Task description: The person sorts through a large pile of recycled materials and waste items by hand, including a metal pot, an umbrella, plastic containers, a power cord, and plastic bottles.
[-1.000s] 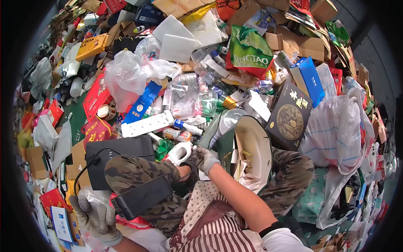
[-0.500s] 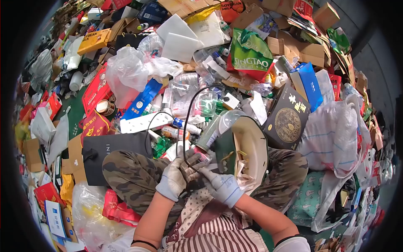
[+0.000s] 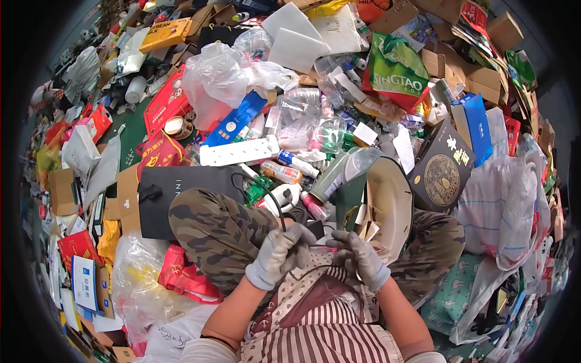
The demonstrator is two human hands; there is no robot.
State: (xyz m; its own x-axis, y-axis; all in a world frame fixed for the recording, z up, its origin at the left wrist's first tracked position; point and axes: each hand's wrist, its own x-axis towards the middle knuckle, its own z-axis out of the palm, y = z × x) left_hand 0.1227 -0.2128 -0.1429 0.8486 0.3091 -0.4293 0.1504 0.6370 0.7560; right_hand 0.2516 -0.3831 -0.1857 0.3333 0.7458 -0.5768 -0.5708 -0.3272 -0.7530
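My left hand [image 3: 279, 255], in a grey-white work glove, is closed around a black cable [image 3: 264, 186]. One stretch of the cable rises from this fist and bends left toward a white power strip [image 3: 237, 152]. Another stretch sags across the striped apron [image 3: 327, 320] toward my right hand [image 3: 362, 259]. That gloved hand is level with the left one, fingers curled inward at the cable, its fingertips slightly blurred. Right behind it stands an open dark-green container with a cream inside [image 3: 392, 199].
Plastic bottles [image 3: 281, 172] lie beyond my knees. A black paper bag [image 3: 158, 209] is at my left knee, a black box with a gold emblem [image 3: 440, 172] past my right. A green Singtao bag [image 3: 396, 63] and cardboard [image 3: 466, 75] are piled further back.
My hands have moved apart and the tall cable loop has dropped, now sagging low between them. The view has shifted, so the pile appears further right.
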